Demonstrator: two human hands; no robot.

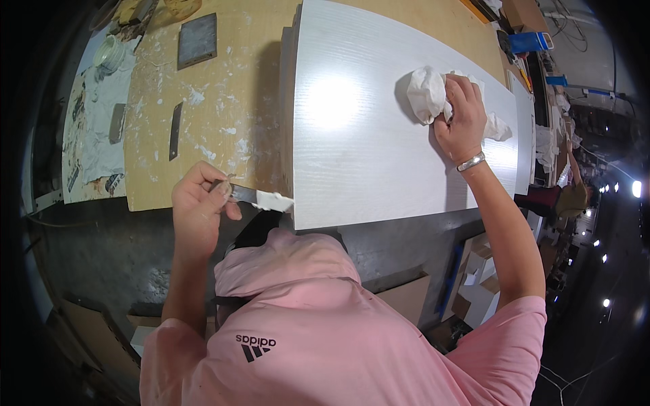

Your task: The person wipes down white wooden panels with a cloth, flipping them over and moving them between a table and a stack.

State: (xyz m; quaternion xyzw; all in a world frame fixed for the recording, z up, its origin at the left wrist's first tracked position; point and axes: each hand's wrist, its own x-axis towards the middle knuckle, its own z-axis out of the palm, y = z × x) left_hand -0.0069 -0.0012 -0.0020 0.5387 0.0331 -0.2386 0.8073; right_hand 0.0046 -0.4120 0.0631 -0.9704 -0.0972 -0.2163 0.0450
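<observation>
White smears (197,95) spot the table (152,162); the worker's left hand (196,201) grips a paste-tipped scraper (244,195), the right hand (464,125) clutching cloth (425,95) over a white panel (379,169).

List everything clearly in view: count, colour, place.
Panel: one, white, centre.
Cloth: count unclear, white, bunched on panel.
Putty knife: one, grey with white paste, left of panel.
Bench: one, tan, beneath panel.
Strip: one, dark grey, on bench.
Flat block: one, grey, beyond strip.
Jar: one, clear, upper left.
Co-worker: one, brownish top, far right.
Cardboard: several, brown, below bench level.
Bracelet: one, silver, right wrist.
Shirt: one, pink, lower centre.
Left hand: one, holding putty knife.
Right hand: one, gripping cloth.
</observation>
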